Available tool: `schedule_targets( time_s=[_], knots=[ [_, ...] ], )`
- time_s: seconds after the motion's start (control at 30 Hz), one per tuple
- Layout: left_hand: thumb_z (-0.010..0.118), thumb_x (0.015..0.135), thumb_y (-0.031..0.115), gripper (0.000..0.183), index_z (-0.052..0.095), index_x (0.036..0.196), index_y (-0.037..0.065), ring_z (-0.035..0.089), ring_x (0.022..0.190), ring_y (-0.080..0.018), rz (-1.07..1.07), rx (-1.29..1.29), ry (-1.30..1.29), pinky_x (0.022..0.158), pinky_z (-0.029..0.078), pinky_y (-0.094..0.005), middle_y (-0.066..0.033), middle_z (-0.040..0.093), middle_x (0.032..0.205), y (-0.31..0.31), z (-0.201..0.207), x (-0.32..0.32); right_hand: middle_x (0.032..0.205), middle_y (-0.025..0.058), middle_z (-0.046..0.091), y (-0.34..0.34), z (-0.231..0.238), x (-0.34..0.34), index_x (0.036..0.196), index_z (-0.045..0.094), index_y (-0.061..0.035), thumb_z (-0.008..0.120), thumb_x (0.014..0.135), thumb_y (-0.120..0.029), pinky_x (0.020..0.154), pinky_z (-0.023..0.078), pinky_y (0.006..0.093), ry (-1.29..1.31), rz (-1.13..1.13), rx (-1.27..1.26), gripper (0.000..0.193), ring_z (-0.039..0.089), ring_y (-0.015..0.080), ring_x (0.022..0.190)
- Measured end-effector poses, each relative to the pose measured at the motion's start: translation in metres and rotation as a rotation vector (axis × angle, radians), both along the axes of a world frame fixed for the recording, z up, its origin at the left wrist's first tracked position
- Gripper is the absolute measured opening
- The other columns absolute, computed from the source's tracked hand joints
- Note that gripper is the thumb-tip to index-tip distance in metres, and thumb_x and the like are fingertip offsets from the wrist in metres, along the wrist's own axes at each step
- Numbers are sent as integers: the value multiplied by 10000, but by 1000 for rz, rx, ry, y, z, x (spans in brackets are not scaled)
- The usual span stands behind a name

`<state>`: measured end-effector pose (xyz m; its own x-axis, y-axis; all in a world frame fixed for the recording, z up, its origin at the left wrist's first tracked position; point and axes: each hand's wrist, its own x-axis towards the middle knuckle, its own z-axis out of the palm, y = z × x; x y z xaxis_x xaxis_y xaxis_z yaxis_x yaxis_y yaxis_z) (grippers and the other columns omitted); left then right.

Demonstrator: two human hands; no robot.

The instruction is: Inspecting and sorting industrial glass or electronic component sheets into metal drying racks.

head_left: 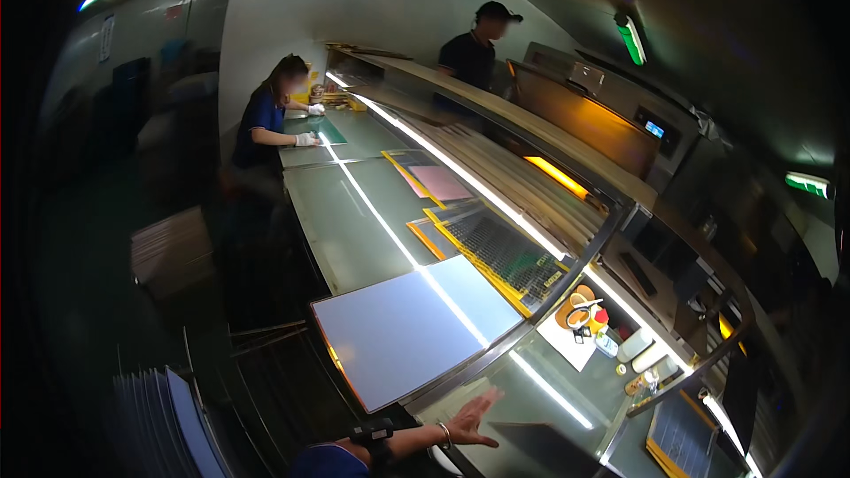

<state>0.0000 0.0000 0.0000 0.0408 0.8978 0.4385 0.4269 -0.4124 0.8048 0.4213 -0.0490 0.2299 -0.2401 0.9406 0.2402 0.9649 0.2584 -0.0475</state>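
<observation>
My left hand (pixel 471 418) reaches in from the lower edge over the glass-topped worktable (pixel 527 398). Its fingers are spread and slightly blurred, with nothing in them. A bracelet circles the wrist, and a black strapped device (pixel 372 432) sits on the forearm. Just beyond the hand, a large pale blue-white panel (pixel 407 327) with an orange strip along its left edge lies flat on the table. Beside the hand is a dark flat shape (pixel 544 447); whether it is a sheet or a shadow I cannot tell. My right hand is out of view.
Yellow-edged dark screens (pixel 500 243) and a pink sheet (pixel 438 183) lie farther along. Bottles (pixel 633 345) and tape rolls (pixel 577 317) stand right. Upright panels (pixel 181 420) fill the lower left. One gloved person (pixel 261 128) works at the far end; another (pixel 469 57) stands behind.
</observation>
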Motion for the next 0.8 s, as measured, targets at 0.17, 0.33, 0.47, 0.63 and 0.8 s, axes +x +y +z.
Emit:
schedule_targets(
  time_s=[0.17,0.33,0.47,0.63,0.8],
  knots=[
    [665,780,303,471,498,1124,27,587,872,-157,-372,-598,91,786,482,-300,-83,602,967,-34,-12,-20,976,167,616,82,81,-30,922,643,-111,649,634,-439,866,395,421,45,-80,-437,437,561,265,999],
    [571,861,248,260,582,982,18,545,643,-47,-219,-690,-823,549,489,-205,3,608,774,-66,38,10,1142,190,540,206,-14,-24,1115,552,13,830,516,-314,929,393,360,400,172,-487,737,494,285,1104],
    [621,815,203,250,576,940,-9,590,640,-124,19,-901,-854,527,553,-282,-50,609,808,-53,-19,10,1189,217,477,183,-151,-31,1186,472,7,821,492,-406,959,345,383,293,189,-258,879,441,330,1126],
    [586,838,147,181,560,900,-21,608,693,-158,-48,-914,-798,518,564,-306,-83,607,818,-33,-12,0,1312,284,309,43,-205,-28,1291,392,-108,733,595,-474,1012,193,518,326,-275,-563,857,265,427,1231],
    [611,800,280,282,581,771,1,575,631,-195,-35,-542,227,476,439,-338,-142,556,679,-17,-8,-47,1400,281,95,-19,-256,-72,1335,341,-229,563,695,-605,947,71,676,296,-495,-470,775,9,506,1272]
  ],
)
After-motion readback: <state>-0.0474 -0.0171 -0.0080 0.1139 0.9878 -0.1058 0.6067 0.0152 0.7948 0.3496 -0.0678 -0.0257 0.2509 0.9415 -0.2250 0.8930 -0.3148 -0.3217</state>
